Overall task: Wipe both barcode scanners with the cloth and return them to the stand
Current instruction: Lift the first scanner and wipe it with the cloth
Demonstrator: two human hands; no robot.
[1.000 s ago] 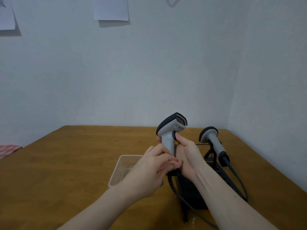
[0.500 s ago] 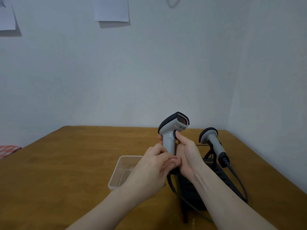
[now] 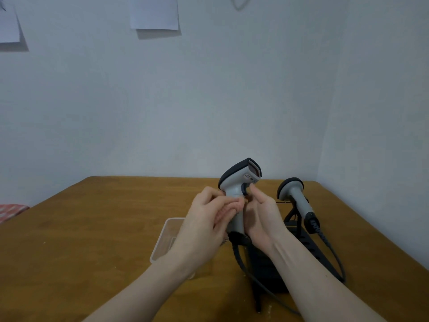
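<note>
A grey barcode scanner with a black hood stands upright above the table, its window facing right and away. My left hand grips its handle from the left, fingers curled across the front. My right hand holds the handle from the right, one fingertip at the dark trigger. The scanner's black cable hangs down from the handle's base. The second grey scanner leans on the black stand to the right, untouched. No cloth is in view.
A clear plastic container sits on the wooden table just left of my left wrist. Walls close the table in at the back and right. The second scanner's cable loops along the stand's right side.
My left hand has slid up the handle toward the scanner's head. The right fingertip stays by the trigger. The scanner is held in about the same place.
</note>
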